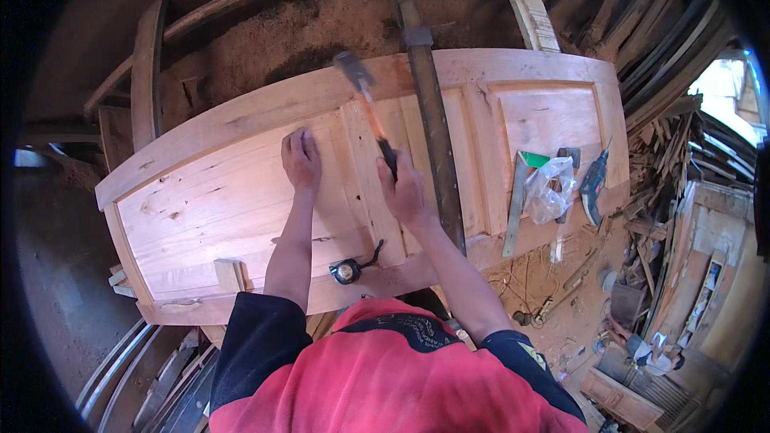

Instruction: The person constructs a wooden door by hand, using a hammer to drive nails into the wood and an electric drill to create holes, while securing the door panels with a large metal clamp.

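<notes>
A panelled wooden door [216,200] lies flat in front of me. My right hand [403,192] is closed round the black grip of a hammer [370,116], whose slightly blurred head is raised over the door's far rail. My left hand [301,162] rests on the large left panel with its fingers curled together; whatever they may pinch is too small to make out. Nearer to me, a round black tape measure [346,272] lies on the near rail. A small wood block [230,275] sits toward the near left corner.
A dark metal bar [437,128] crosses over the door, right of my right hand. On the door's right end lie a square with a green handle [533,159], a clear plastic bag [549,191] and a power drill [593,184]. Another person [654,357] is at the lower right.
</notes>
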{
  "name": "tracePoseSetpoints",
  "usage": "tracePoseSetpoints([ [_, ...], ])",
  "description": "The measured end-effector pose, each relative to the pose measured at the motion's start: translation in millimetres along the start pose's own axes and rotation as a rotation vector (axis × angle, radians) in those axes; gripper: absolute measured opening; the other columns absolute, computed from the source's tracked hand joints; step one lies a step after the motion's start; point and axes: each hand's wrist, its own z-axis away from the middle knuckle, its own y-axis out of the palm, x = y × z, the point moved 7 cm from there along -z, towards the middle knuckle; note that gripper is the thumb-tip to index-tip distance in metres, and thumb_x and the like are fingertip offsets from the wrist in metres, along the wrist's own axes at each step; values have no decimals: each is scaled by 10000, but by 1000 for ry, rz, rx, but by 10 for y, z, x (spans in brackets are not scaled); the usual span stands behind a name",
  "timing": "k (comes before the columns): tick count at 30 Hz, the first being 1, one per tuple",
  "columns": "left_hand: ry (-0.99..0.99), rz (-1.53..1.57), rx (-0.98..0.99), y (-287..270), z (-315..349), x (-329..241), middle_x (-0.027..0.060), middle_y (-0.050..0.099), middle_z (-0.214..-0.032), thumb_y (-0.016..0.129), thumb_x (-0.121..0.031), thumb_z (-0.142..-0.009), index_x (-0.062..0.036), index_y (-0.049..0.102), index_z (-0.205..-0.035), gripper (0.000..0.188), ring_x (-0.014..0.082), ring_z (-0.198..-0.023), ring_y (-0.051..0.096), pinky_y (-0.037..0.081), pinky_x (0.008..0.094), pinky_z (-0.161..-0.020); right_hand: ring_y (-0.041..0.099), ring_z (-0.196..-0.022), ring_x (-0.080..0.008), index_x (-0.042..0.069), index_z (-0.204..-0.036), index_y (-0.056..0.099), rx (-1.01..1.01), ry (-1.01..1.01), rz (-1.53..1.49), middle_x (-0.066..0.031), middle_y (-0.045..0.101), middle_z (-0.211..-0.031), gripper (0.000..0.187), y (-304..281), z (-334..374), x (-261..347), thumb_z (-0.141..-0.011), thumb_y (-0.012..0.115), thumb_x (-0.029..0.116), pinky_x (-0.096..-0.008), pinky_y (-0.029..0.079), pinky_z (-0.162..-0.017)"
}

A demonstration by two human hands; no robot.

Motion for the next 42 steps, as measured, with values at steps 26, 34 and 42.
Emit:
tracePoseSetpoints([
  [26, -1, 144, -50, 54, -56, -64, 189, 598, -1104, 501, -99, -973, -14, 566, -1262, 308, 359, -1040, 591, 486, 432, -918, 627, -787, -497, 26, -993, 491, 139, 239, 352, -301, 634, -835, 320, 94, -113, -741, -1005, 519, 344, -588, 464, -662],
  [34, -17, 72, 35, 102, -47, -139, 201, 606, -1092, 514, -124, -983, -12, 587, -1238, 288, 359, -1020, 594, 487, 425, -891, 614, -758, -518, 24, -977, 474, -36, 56, 177, -302, 626, -776, 320, 13, -106, -708, -997, 525, 339, -609, 456, -649],
  [42, 1, 54, -3, -5, -27, -96, 191, 606, -1098, 518, -110, -978, -20, 576, -1254, 296, 361, -1020, 597, 499, 418, -883, 620, -804, -528, 15, -975, 485, -81, -30, 15, -347, 620, -796, 333, 121, -30, -690, -1007, 502, 346, -615, 464, -675],
])
